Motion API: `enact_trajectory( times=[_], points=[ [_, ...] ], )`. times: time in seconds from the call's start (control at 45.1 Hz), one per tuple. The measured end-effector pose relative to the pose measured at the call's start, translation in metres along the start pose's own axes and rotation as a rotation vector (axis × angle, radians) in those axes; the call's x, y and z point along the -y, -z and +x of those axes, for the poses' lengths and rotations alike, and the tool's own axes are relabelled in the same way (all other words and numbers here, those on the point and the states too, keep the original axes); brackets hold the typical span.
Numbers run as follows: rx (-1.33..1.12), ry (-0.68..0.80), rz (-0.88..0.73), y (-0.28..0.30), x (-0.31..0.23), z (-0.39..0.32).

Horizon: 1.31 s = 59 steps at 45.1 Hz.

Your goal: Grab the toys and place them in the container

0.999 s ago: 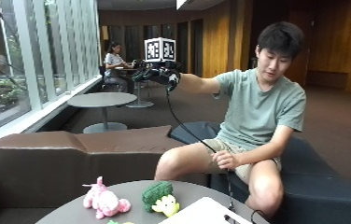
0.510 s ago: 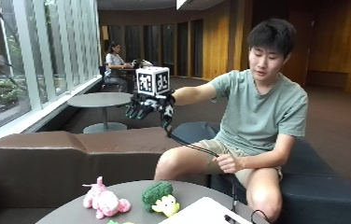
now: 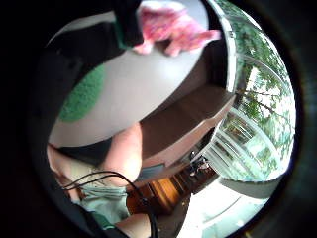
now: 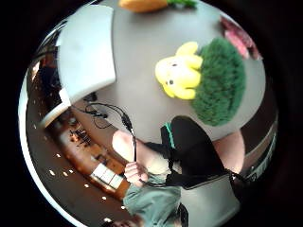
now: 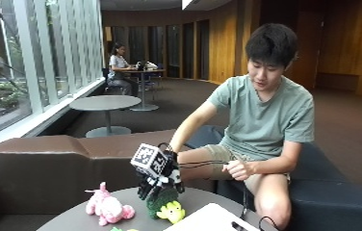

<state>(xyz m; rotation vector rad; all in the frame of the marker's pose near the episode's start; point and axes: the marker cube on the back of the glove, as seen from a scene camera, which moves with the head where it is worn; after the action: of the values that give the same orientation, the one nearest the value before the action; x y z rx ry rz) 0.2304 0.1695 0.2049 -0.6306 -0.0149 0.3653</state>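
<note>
Gloved, the right hand [image 5: 161, 182] hangs directly above the green-and-yellow plush toy [image 5: 166, 208], fingers spread and pointing down at it, released and gripping nothing; from the outside view I cannot tell whether the fingertips touch the green fuzz or stop just short. That toy lies on the round grey table [image 5: 72, 222], its green bushy half nearest the hand and toward the person, its yellow half with the face pointing away toward the table's near edge, so its long axis runs roughly along the line from the person outward. The thumb-side palm view shows the same toy [image 4: 203, 80] lying flat on the tabletop, green and yellow halves side by side, below the palm. As a judgement, the coming move is a straight drop onto the green half, then a closing of the fingers across the toy's narrow width. Just beside it, on the window side, lies the pink plush toy [image 5: 109, 208], apart from the green one and not under the hand. An orange carrot-like toy [image 4: 144, 4] sits farther across the table. The white container [image 5: 213, 221] stands on the table close to the green toy's other side, a short carry from the hand. The bare left hand rests at the person's knee, well away from the toys.
</note>
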Motion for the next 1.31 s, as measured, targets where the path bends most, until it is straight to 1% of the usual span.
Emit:
enact_trajectory(
  times=[0.111,0.178,0.244,0.288,0.333,0.466,0.644,0.732,0.865,0.91,0.976,1.154,1.309],
  points=[
    [0.007,-0.009,-0.115,-0.060,0.020,0.003],
    [-0.039,-0.016,-0.121,-0.081,0.028,0.002],
    [-0.070,0.026,-0.015,-0.093,0.042,-0.004],
    [-0.062,0.057,0.064,-0.096,0.051,-0.009],
    [-0.035,0.065,0.111,-0.094,0.057,-0.012],
    [0.017,0.032,0.186,-0.089,0.068,-0.006],
    [-0.032,0.088,0.278,-0.074,0.071,-0.001],
    [-0.037,0.096,0.318,-0.054,0.061,0.005],
    [-0.008,0.075,0.371,-0.012,0.029,0.025],
    [-0.014,0.061,0.393,0.008,0.017,0.029],
    [-0.027,0.052,0.445,0.054,-0.002,0.027],
    [-0.091,0.053,0.548,0.155,-0.042,-0.008],
    [-0.135,0.121,0.655,0.218,-0.057,-0.074]
  ],
)
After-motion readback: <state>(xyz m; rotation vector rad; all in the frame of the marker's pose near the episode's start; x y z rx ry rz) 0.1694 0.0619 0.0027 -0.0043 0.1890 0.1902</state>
